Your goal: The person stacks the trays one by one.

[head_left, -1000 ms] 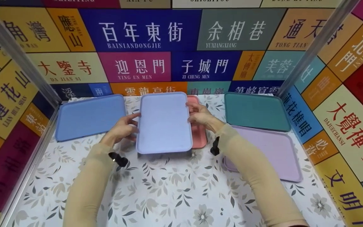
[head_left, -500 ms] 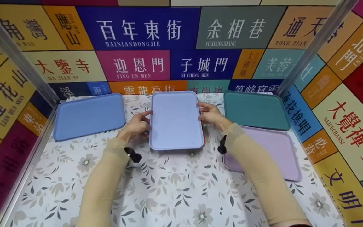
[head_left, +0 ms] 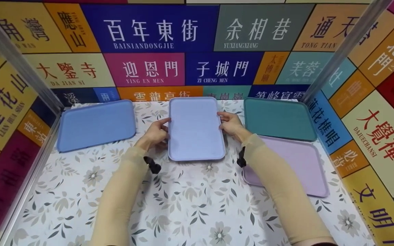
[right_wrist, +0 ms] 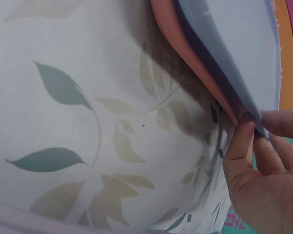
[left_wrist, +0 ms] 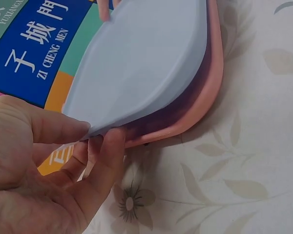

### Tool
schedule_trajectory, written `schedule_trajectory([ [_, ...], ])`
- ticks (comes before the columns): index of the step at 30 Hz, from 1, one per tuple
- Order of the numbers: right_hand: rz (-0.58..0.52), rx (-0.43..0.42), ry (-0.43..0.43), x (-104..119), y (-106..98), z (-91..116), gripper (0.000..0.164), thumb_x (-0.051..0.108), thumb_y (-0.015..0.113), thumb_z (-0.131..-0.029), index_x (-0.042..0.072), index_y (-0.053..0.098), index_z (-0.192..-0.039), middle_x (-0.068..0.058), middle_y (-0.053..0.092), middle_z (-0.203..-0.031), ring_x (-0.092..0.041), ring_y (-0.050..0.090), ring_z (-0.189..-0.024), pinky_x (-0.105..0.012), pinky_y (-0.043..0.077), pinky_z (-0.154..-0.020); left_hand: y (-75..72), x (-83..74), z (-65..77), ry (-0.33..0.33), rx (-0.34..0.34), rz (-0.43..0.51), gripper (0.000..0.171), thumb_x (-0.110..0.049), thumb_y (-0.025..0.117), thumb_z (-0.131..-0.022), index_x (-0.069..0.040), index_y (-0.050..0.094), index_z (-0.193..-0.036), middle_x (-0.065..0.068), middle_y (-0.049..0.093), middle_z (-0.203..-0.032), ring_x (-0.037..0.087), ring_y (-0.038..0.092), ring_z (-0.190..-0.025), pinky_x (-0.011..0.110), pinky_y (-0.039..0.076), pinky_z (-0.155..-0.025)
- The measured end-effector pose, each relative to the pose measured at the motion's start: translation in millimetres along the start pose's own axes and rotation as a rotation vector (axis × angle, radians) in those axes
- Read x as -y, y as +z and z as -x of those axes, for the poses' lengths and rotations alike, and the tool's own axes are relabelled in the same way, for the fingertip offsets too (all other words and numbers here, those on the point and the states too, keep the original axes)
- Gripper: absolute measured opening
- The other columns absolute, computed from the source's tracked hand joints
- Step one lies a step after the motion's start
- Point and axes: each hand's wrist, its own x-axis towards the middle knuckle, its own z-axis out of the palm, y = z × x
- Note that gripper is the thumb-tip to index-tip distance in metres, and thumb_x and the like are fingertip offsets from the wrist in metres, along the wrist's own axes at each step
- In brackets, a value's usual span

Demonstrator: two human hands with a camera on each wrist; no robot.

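Note:
Between both hands is a pale periwinkle tray (head_left: 196, 130), lying lengthwise away from me. My left hand (head_left: 156, 132) pinches its left edge, thumb on top and fingers underneath. On the opposite edge my right hand (head_left: 232, 123) has a similar pinch. A coral tray (left_wrist: 207, 105) sits directly beneath, seen in both wrist views with a narrow dark gap below the periwinkle one. From the head view the coral tray is hidden. Whether any fingers also touch the coral tray, I cannot tell.
A blue tray (head_left: 96, 125) lies at the back left. At the back right is a green tray (head_left: 279, 119), with a lilac tray (head_left: 299, 164) in front, partly behind my right forearm. Sign-covered panels (head_left: 149, 68) enclose the floral tabletop (head_left: 183, 205).
Both hands have shifted the periwinkle tray to the right and slightly back. The coral tray, earlier sticking out on its right, is now covered in the head view.

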Motion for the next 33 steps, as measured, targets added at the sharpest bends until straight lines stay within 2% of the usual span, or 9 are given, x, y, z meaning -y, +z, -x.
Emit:
schedule_trajectory([
  [4, 0.045, -0.039, -0.049, -1.5, 1.6, -2.1, 0.080, -0.019, 0.056, -0.090, 0.008, 0.055, -0.166, -0.020, 0.055, -0.170, -0.034, 0.054, -0.158, -0.036, 0.058, -0.109, 3.4, 0.7, -3.2, -0.002, -0.013, -0.001, 0.094, 0.015, 0.061, -0.091, -0.020, 0.040, -0.176, 0.012, 0.059, -0.118, 0.019, 0.063, -0.075, 0.034, 0.063, -0.061],
  [6, 0.073, -0.062, -0.071, -2.5, 1.1, -2.9, 0.079, -0.019, 0.056, -0.089, 0.005, 0.056, -0.164, -0.021, 0.057, -0.169, -0.035, 0.052, -0.161, -0.039, 0.053, -0.123, 4.9, 0.0, -5.1, 0.001, -0.014, -0.005, 0.093, 0.015, 0.060, -0.091, -0.019, 0.041, -0.176, 0.010, 0.060, -0.116, 0.018, 0.062, -0.072, 0.033, 0.063, -0.059],
  [9, 0.112, -0.082, -0.078, -4.7, 0.4, -4.4, 0.078, -0.018, 0.056, -0.088, 0.004, 0.058, -0.162, -0.021, 0.058, -0.168, -0.034, 0.050, -0.162, -0.043, 0.046, -0.133, 5.7, -2.4, -7.1, -0.015, -0.007, -0.014, 0.091, 0.013, 0.059, -0.092, -0.019, 0.041, -0.175, 0.010, 0.060, -0.116, 0.019, 0.062, -0.071, 0.033, 0.063, -0.059],
  [18, 0.193, -0.092, -0.079, -9.9, 3.3, -8.4, 0.073, -0.013, 0.062, -0.090, 0.005, 0.061, -0.160, -0.019, 0.063, -0.164, -0.034, 0.047, -0.165, -0.046, 0.041, -0.138, 0.9, -8.7, -9.2, -0.114, 0.018, -0.069, 0.088, 0.011, 0.057, -0.092, -0.018, 0.043, -0.174, 0.018, 0.063, -0.128, 0.022, 0.065, -0.070, 0.035, 0.066, -0.063],
  [27, 0.271, -0.117, -0.098, -8.4, 5.4, -7.6, 0.069, -0.010, 0.066, -0.090, 0.003, 0.063, -0.158, -0.018, 0.066, -0.161, -0.035, 0.048, -0.164, -0.047, 0.038, -0.140, 1.2, -8.5, -9.0, -0.112, 0.004, -0.105, 0.085, 0.009, 0.054, -0.093, -0.019, 0.047, -0.173, 0.022, 0.061, -0.148, 0.023, 0.065, -0.073, 0.036, 0.067, -0.066],
  [30, 0.289, -0.113, -0.106, -9.1, 5.5, -6.9, 0.066, -0.009, 0.066, -0.092, 0.003, 0.064, -0.157, -0.019, 0.066, -0.160, -0.036, 0.049, -0.164, -0.048, 0.040, -0.138, 0.7, -6.7, -8.3, -0.100, -0.001, -0.113, 0.083, 0.008, 0.054, -0.093, -0.018, 0.048, -0.172, 0.021, 0.062, -0.144, 0.022, 0.065, -0.074, 0.036, 0.067, -0.066],
  [33, 0.305, -0.120, -0.123, -9.9, 4.5, -5.3, 0.062, -0.007, 0.067, -0.092, 0.003, 0.067, -0.154, -0.021, 0.068, -0.157, -0.037, 0.052, -0.161, -0.049, 0.043, -0.136, -0.3, -4.4, -7.2, -0.070, 0.000, -0.100, 0.083, 0.009, 0.055, -0.092, -0.015, 0.049, -0.171, 0.016, 0.064, -0.121, 0.021, 0.065, -0.073, 0.035, 0.067, -0.066],
])
